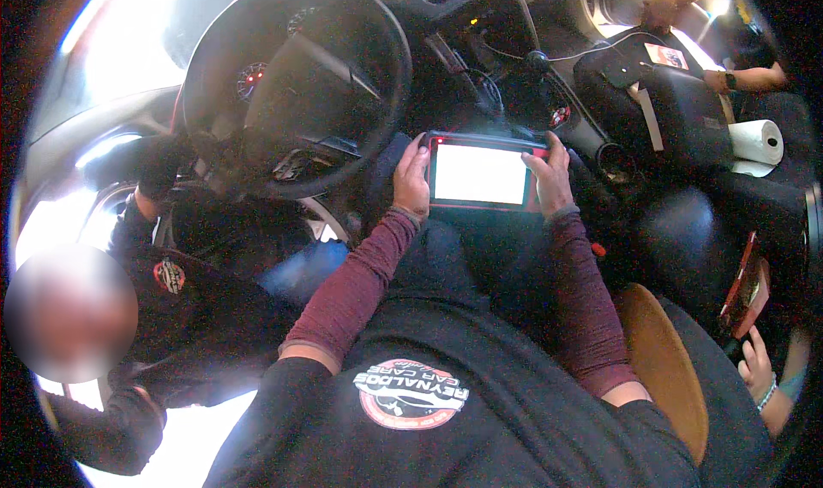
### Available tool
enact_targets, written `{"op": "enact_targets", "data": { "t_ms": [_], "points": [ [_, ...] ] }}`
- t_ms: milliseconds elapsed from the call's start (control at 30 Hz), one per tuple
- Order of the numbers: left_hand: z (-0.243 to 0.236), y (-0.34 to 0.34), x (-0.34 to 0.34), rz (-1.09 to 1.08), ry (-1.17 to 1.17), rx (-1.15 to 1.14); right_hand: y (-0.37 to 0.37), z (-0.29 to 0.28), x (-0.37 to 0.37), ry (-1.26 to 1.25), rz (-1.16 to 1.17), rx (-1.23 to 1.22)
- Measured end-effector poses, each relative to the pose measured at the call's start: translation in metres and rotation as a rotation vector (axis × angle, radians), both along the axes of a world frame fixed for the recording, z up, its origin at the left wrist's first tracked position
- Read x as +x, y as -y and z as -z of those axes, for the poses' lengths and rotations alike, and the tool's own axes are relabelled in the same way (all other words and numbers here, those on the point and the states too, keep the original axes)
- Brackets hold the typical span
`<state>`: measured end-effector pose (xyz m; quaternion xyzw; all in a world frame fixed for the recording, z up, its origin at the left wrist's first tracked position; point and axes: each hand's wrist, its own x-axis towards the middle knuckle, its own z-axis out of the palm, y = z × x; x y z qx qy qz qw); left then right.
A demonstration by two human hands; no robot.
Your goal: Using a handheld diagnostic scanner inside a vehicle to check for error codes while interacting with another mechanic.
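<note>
I hold a red and black tablet (477,172) with a bright white screen, level in front of me at the middle of the view. My left hand (414,179) is closed round its left side, thumb along the edge. My right hand (553,175) grips its right side, with the thumb at the screen's right edge; what the screen shows is too bright to make out. Behind the tablet, dark cables run near the centre console (583,119).
A steering wheel (397,93) is at upper left, beside a co-worker in black (163,316). Other people's arms (759,75) and a hand (754,368) near a red device (741,291) are at right. A paper roll (754,145) lies by a black bag (677,111).
</note>
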<state>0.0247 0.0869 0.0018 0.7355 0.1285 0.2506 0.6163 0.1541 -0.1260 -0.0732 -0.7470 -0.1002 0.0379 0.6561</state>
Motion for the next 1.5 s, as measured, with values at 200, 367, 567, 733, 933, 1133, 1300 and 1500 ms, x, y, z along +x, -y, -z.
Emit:
{"op": "enact_targets", "data": {
  "t_ms": [200, 367, 567, 733, 933, 1133, 1300, 1500],
  "points": [
    [0.006, -0.007, 0.002, -0.008, 0.012, -0.106, -0.001, -0.008, 0.000, -0.023, -0.037, 0.039],
    [0.003, -0.005, 0.002, -0.031, -0.016, 0.030, 0.003, -0.012, -0.001, -0.013, -0.039, -0.038],
    [-0.005, -0.002, -0.001, 0.014, -0.017, -0.129, 0.004, -0.012, -0.001, 0.053, -0.086, -0.122],
    [-0.009, 0.002, -0.001, 0.020, -0.035, -0.063, 0.009, -0.009, -0.001, 0.121, -0.141, -0.247],
    [-0.004, -0.002, 0.000, -0.002, -0.032, -0.035, 0.016, -0.010, 0.002, 0.158, -0.218, -0.216],
    [0.003, -0.009, 0.001, 0.018, -0.004, -0.151, 0.016, -0.014, -0.001, 0.181, -0.242, -0.237],
    [-0.001, -0.004, -0.002, 0.000, -0.052, 0.071, 0.015, -0.019, -0.008, 0.211, -0.198, -0.295],
    [0.003, -0.006, 0.004, -0.031, -0.011, 0.035, 0.014, -0.013, 0.000, 0.221, -0.183, -0.201]
  ]
}}
